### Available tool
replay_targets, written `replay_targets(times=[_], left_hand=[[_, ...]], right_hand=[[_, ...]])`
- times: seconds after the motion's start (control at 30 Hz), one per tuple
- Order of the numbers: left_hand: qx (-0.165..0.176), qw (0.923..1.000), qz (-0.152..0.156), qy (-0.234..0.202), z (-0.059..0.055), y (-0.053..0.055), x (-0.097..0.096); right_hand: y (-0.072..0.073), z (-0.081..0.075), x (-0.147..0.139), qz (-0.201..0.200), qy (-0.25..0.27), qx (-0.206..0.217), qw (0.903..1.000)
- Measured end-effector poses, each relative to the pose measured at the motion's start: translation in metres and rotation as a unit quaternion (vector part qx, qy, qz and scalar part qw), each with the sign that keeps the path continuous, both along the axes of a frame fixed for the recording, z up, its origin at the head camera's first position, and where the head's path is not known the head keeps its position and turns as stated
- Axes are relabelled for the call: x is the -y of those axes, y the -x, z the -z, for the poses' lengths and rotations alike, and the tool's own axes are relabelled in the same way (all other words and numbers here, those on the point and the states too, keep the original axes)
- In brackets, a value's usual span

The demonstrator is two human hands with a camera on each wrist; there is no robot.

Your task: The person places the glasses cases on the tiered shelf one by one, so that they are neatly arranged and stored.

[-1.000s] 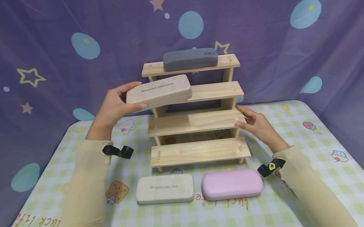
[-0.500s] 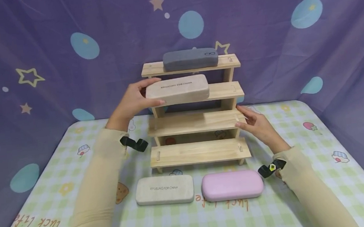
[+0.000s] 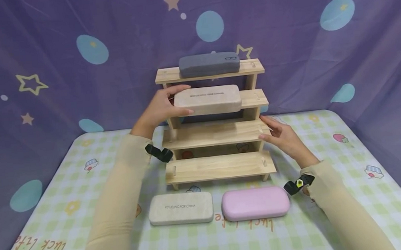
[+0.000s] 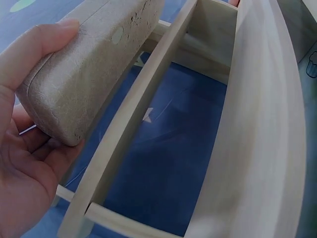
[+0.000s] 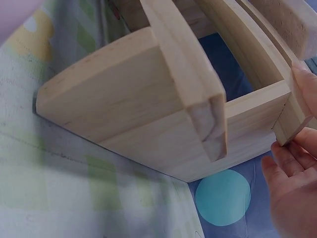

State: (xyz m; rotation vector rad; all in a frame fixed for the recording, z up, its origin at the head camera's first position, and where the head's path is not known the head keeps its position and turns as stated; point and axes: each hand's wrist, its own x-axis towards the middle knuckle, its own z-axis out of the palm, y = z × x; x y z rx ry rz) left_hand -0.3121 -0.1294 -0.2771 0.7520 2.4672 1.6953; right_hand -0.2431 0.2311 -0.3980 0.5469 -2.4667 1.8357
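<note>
My left hand (image 3: 164, 106) grips the left end of a beige glasses case (image 3: 207, 101) lettered "REFUELING FOR CHINA". The case is level in front of the second shelf from the top of a stepped wooden rack (image 3: 219, 167). In the left wrist view, the thumb lies on the case (image 4: 94, 64) with fingers curled beneath it. My right hand (image 3: 285, 139) pinches the right end of the third shelf, thumb on top. The right wrist view shows its fingertips at the end of that wooden shelf (image 5: 292, 121). A grey-blue glasses case (image 3: 209, 65) lies on the top shelf.
On the checked tablecloth (image 3: 176, 248) before the rack lie a pale glasses case (image 3: 181, 209) with the same lettering and a pink glasses case (image 3: 255, 203). A purple patterned curtain (image 3: 121, 20) hangs behind the rack. Black camera straps circle both wrists.
My left hand has carried the beige case rightward and slightly down, and its tilt has levelled out over the second shelf. The right hand keeps its hold on the rack.
</note>
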Motion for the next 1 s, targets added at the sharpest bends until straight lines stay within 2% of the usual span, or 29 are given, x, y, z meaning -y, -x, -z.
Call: replay_targets(times=[0.23, 0.43, 0.7, 0.8, 1.0], left_hand=[[-0.015, 0.9991, 0.002, 0.041, 0.0, 0.005, -0.01], [-0.013, 0.9992, 0.012, 0.035, 0.001, 0.01, -0.017], [-0.007, 0.9976, -0.01, 0.069, 0.004, 0.014, -0.022], [-0.016, 0.9957, -0.017, 0.09, 0.005, 0.016, -0.022], [-0.016, 0.9946, -0.008, 0.102, 0.006, 0.018, -0.021]], right_hand=[[-0.001, -0.002, -0.001, 0.004, -0.009, -0.001, 1.0], [-0.002, -0.003, 0.001, 0.004, -0.016, 0.001, 0.9999], [-0.001, -0.003, 0.0, 0.008, -0.021, 0.003, 0.9997], [-0.001, -0.002, 0.0, 0.007, -0.018, 0.004, 0.9998], [0.0, -0.001, 0.001, 0.007, -0.017, 0.003, 0.9998]])
